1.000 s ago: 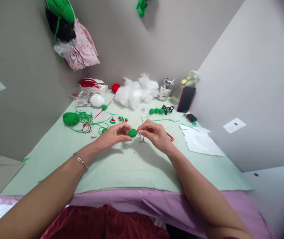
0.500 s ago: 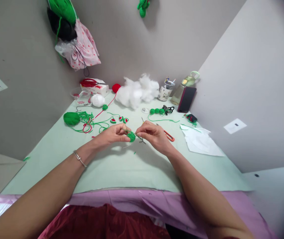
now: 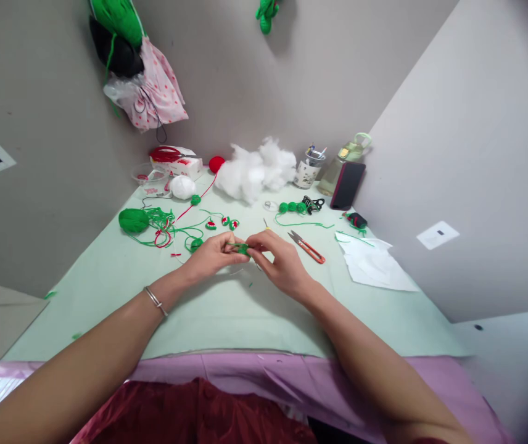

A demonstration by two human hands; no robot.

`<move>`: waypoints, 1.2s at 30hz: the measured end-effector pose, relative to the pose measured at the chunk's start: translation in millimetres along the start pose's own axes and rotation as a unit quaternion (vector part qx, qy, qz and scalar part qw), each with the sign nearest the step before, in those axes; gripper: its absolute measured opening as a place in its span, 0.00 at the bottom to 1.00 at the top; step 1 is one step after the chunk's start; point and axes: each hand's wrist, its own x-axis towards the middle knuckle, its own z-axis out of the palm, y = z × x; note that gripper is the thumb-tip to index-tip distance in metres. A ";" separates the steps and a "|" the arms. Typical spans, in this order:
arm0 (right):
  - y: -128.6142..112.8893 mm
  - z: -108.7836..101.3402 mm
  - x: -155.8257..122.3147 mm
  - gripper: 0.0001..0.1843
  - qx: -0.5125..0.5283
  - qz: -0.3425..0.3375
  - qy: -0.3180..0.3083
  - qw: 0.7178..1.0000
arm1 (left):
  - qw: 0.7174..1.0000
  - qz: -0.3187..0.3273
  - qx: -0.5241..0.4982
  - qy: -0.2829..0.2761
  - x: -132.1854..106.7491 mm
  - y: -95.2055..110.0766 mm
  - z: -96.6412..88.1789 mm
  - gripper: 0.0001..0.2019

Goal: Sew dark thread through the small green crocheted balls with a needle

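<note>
Both hands meet over the middle of the pale green table. My left hand pinches a small green crocheted piece between thumb and fingers. My right hand is closed against the same piece from the right, its fingers pressed together; whether it holds a needle is hidden. A silver bracelet sits on my left wrist.
Orange-handled snips lie just right of my hands. A green yarn ball with loose green and red strands sits at left. White stuffing, a pen cup, a bottle, a phone and white papers stand further off.
My hands have come closer together, and the green piece is now mostly covered by the fingers. My right hand has shifted left, uncovering the snips.
</note>
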 end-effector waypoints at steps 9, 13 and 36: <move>-10.6 3.0 -3.1 0.11 -0.146 -0.043 -0.046 0.987 | 0.993 0.033 0.104 0.038 0.7 -11.8 6.1 0.24; -35.2 -21.0 0.0 0.07 0.198 0.054 -0.020 0.978 | 0.979 0.067 0.166 0.093 1.2 -9.0 0.6 0.18; 2.1 -89.2 7.5 0.11 0.306 0.167 0.221 0.911 | 0.927 0.251 0.180 0.212 -2.7 -6.8 -10.4 0.22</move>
